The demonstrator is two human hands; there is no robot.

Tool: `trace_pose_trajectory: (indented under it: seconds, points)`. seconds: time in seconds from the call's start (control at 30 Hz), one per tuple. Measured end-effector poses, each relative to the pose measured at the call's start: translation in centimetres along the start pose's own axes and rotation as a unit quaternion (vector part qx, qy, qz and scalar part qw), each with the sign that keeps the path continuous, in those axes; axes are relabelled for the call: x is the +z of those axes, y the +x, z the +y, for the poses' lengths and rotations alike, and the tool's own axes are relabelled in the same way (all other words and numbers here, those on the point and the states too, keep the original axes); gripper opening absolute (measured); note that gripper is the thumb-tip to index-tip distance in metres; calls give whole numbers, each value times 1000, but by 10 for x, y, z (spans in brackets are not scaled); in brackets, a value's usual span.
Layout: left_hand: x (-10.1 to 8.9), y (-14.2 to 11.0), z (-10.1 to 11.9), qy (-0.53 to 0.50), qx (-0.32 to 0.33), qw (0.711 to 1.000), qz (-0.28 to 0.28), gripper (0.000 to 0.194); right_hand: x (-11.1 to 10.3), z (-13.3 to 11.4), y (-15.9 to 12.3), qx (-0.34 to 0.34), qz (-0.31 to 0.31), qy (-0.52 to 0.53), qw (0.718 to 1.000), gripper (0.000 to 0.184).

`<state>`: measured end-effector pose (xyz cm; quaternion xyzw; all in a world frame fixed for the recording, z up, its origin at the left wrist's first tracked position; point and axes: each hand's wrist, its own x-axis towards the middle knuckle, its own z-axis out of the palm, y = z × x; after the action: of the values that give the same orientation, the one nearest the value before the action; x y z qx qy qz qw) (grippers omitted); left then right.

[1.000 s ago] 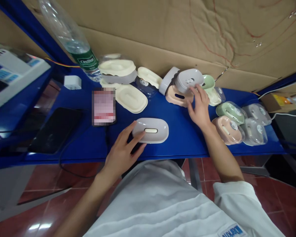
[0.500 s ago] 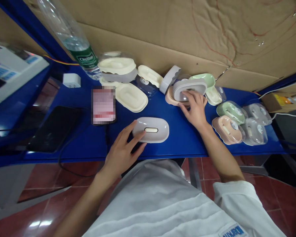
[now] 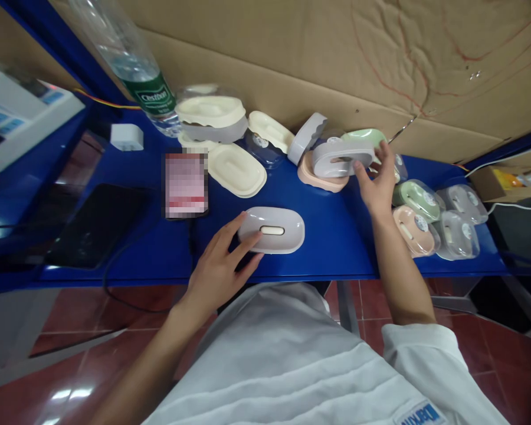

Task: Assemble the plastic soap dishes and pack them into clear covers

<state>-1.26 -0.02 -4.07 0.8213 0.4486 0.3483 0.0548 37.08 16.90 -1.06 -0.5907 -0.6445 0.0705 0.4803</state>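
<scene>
A grey oval soap dish (image 3: 292,231) with a cream strip in its middle rests on the blue table near the front edge. My left hand (image 3: 221,257) grips its left end, thumb in front and fingers across the end. At the back, a second grey oval dish part (image 3: 331,160) with an opening in it sits tilted over a pinkish-beige dish part (image 3: 321,180). My right hand (image 3: 378,180) has its right end between thumb and fingers; the fingertips are partly hidden. A green dish part (image 3: 363,136) lies just behind.
Cream dish parts (image 3: 236,171) and an upright grey one (image 3: 307,139) lie along the back. Several clear-covered dishes (image 3: 418,200) stand at right. A water bottle (image 3: 150,94), white adapter (image 3: 127,137), blurred-screen device (image 3: 186,186) and dark phone-like slab (image 3: 92,224) are at left.
My right hand has moved from inside the grey dish part to its right end, and that part now tilts differently. My left hand stays on the front soap dish.
</scene>
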Motion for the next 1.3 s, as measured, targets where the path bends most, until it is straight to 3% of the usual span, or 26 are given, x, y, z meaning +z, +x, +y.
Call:
trace_pose_trajectory:
  seconds: [0.1, 0.2, 0.27, 0.33, 0.4, 0.63, 0.8, 0.93, 1.1, 1.2, 1.3]
  points:
    - [0, 0, 0, -3, 0, 1000, -2, 49, 3, 11, 5, 79, 4, 30, 996, 57]
    - [0, 0, -1, -6, 0, 1000, -3, 52, -5, 18, 11, 121, 76, 72, 987, 49]
    - [0, -1, -1, -5, -1, 1000, -5, 53, -11, 23, 17, 169, 122, 140, 968, 45]
    - [0, -1, 0, -3, -3, 1000, -8, 54, -16, 27, 23, 222, 125, 229, 940, 36]
    - [-1, -1, 0, 0, -5, 1000, -11, 54, -17, 27, 26, 253, 101, 296, 915, 30]
    - [-1, -1, 0, -3, 0, 1000, -7, 50, -3, 7, 19, 299, 15, 365, 882, 9]
    - [0, 1, 0, 3, 5, 1000, -3, 48, 5, -5, 12, 346, -34, 354, 868, 17]
    - [0, 0, 0, 8, 4, 1000, -2, 48, 8, -12, 20, 399, -121, 395, 819, 23]
    - [0, -1, 1, 12, 1, 1000, -5, 47, 13, -22, 28, 402, -201, 448, 773, 25]
    - [0, 0, 1, 14, 1, 1000, -6, 47, 14, -26, 24, 391, -202, 466, 768, 26]
    - [0, 1, 2, 15, 3, 1000, -7, 48, 10, -30, 16, 361, -179, 465, 788, 26]
